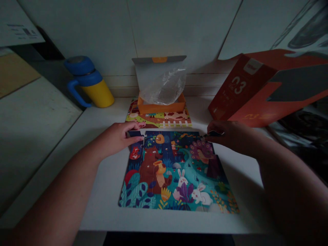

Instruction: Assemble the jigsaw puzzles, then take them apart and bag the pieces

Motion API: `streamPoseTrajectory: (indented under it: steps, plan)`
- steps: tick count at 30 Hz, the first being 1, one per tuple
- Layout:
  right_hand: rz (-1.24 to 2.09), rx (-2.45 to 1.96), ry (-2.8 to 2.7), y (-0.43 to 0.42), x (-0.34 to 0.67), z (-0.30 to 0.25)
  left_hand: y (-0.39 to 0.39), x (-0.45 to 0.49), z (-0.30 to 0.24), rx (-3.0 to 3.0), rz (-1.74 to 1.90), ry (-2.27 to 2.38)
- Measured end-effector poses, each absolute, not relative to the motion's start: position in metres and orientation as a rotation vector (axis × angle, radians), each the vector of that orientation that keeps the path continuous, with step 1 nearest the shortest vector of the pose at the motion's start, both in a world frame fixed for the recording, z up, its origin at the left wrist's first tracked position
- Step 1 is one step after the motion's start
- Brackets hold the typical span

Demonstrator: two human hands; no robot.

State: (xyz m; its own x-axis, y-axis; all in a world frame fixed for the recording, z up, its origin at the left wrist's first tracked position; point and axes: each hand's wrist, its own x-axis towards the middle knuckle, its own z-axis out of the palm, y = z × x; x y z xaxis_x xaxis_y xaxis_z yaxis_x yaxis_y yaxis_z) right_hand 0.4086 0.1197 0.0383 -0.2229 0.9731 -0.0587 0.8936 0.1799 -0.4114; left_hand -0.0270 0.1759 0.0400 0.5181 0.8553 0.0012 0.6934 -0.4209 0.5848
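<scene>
A jigsaw puzzle [176, 171] with a bear, rabbits and a peacock lies on the white table. At its upper left corner, my left hand [123, 134] pinches a dark blue puzzle piece [133, 134] between thumb and fingers. My right hand [225, 134] is closed at the upper right corner, holding another dark puzzle piece [217, 133], mostly covered by the fingers. Both pieces are close to the puzzle's top edge; whether they are fitted in, I cannot tell.
Behind the puzzle, an open orange box [161, 108] with a clear plastic bag [166, 89] stands on a farm picture [176, 120]. A blue and yellow flask [98, 90] is at the back left. A large red box [241, 89] leans at the right.
</scene>
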Motion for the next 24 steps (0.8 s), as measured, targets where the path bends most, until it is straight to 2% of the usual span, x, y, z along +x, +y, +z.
streamPoseTrajectory:
  steps: [7,12,19,24]
  plan:
    - [0.836,-1.874,-2.314,0.116,0.401,0.050,0.179,-0.026,0.034,2.212,0.497,1.219]
    - [0.736,-1.925,-2.338,0.117,0.398,0.042,0.175,-0.025,0.039,2.185,0.262,1.261]
    - [0.740,-1.954,-2.278,0.119,0.399,0.037,0.173,-0.033,0.052,2.008,0.367,1.159]
    - [0.751,-2.007,-2.309,0.118,0.401,0.037,0.174,-0.036,0.047,2.020,0.153,1.201]
